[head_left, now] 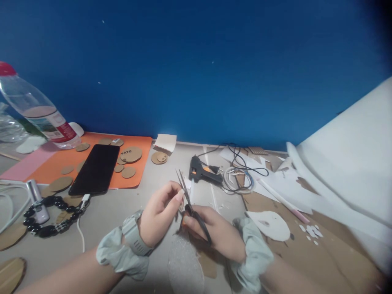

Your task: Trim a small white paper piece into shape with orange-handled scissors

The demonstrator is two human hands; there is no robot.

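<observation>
My right hand (214,230) is closed around a pair of dark-handled scissors (200,222), whose blades point up and away from me. Left of the blades, my left hand (162,212) has its thumb and fingers pinched together. Whatever is between those fingertips is too small to name. Something small and orange shows beside my right thumb, partly hidden. Below the hands lies a whitish, translucent rounded piece (186,265) with a bumpy surface, beside a bit of brown cardboard (208,261). Just beyond the scissors rests a black glue gun (203,171) with its cord.
Cardboard discs (131,154) and a black phone (94,169) lie on orange paper (142,159) at left. A plastic bottle (45,114) stands behind a beaded bracelet (49,234). At right are a white paper cutout (271,225), a pen (281,200) and small white scraps (312,232).
</observation>
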